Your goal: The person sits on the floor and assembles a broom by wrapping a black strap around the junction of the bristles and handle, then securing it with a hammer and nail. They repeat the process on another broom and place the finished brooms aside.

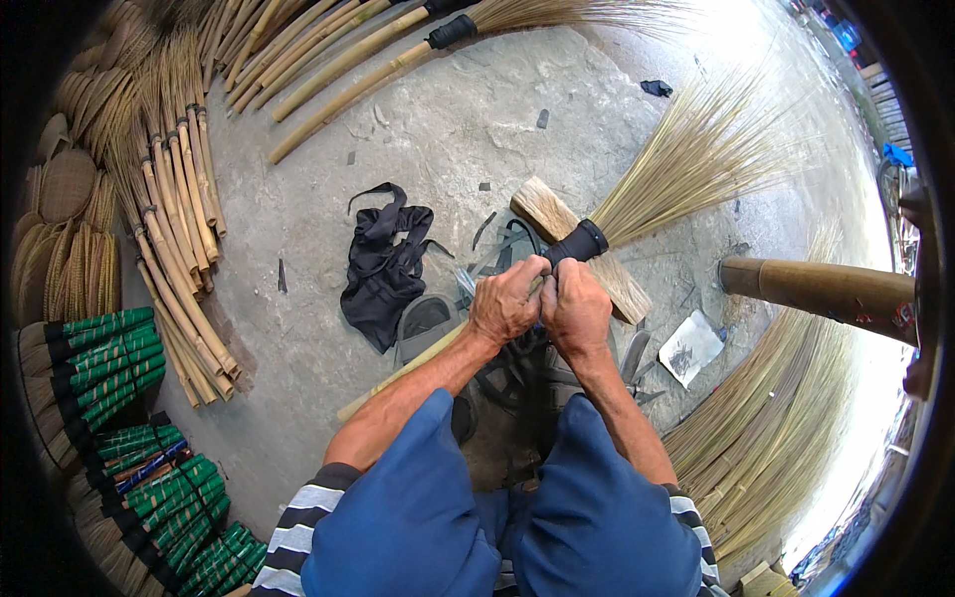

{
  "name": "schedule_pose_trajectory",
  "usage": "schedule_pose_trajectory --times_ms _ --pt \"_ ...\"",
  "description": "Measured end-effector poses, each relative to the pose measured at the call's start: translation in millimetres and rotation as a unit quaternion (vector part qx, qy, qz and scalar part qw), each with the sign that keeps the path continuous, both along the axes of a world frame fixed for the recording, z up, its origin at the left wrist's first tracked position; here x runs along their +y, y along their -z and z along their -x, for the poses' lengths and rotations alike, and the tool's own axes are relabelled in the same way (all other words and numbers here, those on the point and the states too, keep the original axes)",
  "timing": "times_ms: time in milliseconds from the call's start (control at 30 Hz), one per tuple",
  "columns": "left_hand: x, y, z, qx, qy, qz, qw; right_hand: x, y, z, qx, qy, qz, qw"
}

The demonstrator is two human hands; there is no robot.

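Mid-frame: left hand [505, 300] and right hand [577, 308] both clenched around the bamboo handle [398, 376] of a broom [686, 164], just below its black binding [579, 242]. Bristles fanned toward upper right over a wooden block [622, 287]. Binding wrapped, seemingly unfinished; finished brooms [174, 214] stacked at left.

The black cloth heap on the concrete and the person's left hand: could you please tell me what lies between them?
In the head view, a grey-green sandal lies between the black cloth heap and the left hand, resting on the concrete floor beside the broom handle.
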State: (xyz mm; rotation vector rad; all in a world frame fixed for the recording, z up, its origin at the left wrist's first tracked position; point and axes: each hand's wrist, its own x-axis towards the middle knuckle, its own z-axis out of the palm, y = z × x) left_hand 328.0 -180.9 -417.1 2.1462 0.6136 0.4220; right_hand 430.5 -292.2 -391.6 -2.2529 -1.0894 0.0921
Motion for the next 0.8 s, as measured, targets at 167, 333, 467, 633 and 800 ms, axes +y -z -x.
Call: schedule_pose_trajectory --times_ms 167,333,467,633,800 --pt "2.2 -0.3 1.6 -0.009 -0.001 0.043 0.999 2.1 -5.6 -0.6 0.013 -0.016 0.014 1.0" --pt "5.4 5.4 2.5 0.016 -0.012 0.108 0.994 5.2 -8.4 -10.5 0.094 -0.021 0.011 0.995" --pt "5.3 11.4 1.1 -0.035 0.0 0.178 0.983 -15.4 -9.4 -13.7 0.173 -0.033 -0.035 0.984" --pt "3.5 15.6 0.7 -0.031 0.007 0.151 0.988 -121.7 6.1 -17.3 0.153 0.037 -0.043 0.987" --pt "3.5 16.9 -0.5 -0.022 0.006 0.151 0.988 -264.1 33.5 8.7 0.108 0.153 0.127 0.974"
